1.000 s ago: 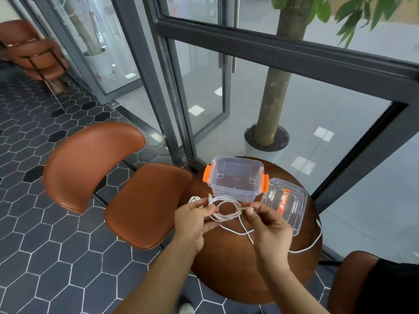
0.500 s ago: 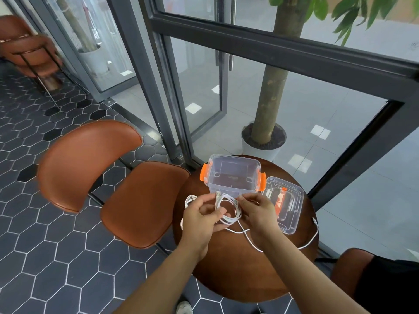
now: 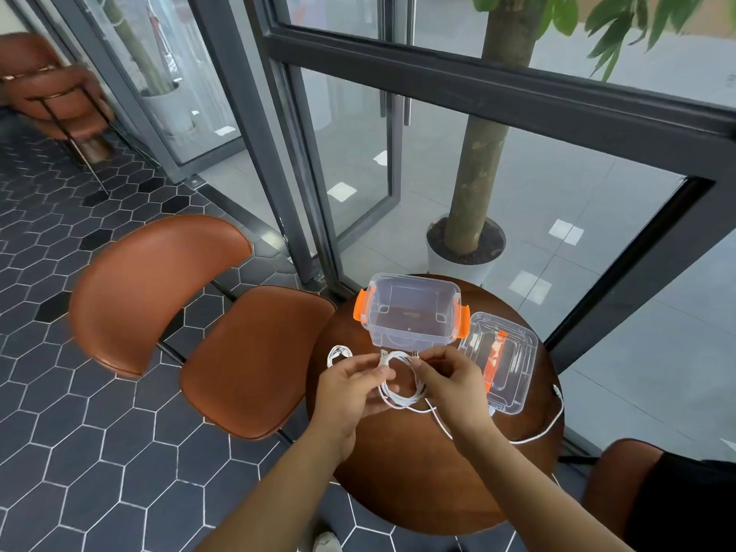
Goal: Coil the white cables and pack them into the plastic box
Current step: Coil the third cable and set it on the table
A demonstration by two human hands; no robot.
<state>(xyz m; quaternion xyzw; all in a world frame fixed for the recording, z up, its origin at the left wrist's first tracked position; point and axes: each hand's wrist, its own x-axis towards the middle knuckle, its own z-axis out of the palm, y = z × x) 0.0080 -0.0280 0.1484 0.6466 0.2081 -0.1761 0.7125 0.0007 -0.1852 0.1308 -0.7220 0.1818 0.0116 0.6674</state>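
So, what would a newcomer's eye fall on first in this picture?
The left hand and the right hand hold a half-coiled white cable above the round brown table. Just beyond them stands the clear plastic box with orange latches, open and empty, its lid lying at its right.

Nothing here can be read. The closest thing is the orange strip (image 3: 496, 358) on the clear lid (image 3: 517, 392), which carries a few pale marks, but they're too small and blurred to make out. There's also a faint moulded mark low in the plastic box (image 3: 414, 336), and that can't be read either.
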